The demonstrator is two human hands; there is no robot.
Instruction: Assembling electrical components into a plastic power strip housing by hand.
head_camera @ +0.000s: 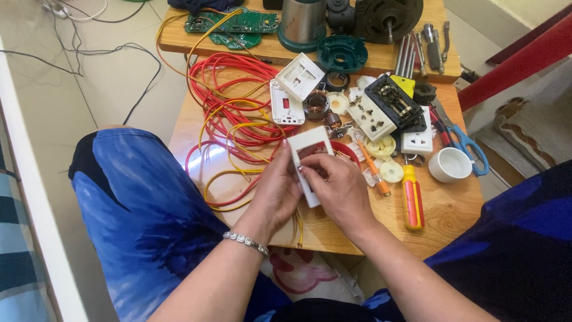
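Observation:
My left hand [275, 191] and my right hand [341, 188] together hold a white rectangular switch plate [310, 143] upright over the wooden table [453, 209]. Fingers of both hands press at the plate's open middle, where a red part shows. Thin yellow wires [297, 223] hang down from under my left hand. A silver bracelet [245, 241] sits on my left wrist. A tangle of red and yellow wire [232, 119] lies on the table just left of the plate.
A red-and-yellow screwdriver [412, 200], an orange one [375, 173], a white cup [450, 164] and blue-handled scissors [468, 146] lie to the right. White sockets, a black terminal block [396, 102], a copper coil [316, 106], green circuit boards [232, 27] and motor parts crowd the back.

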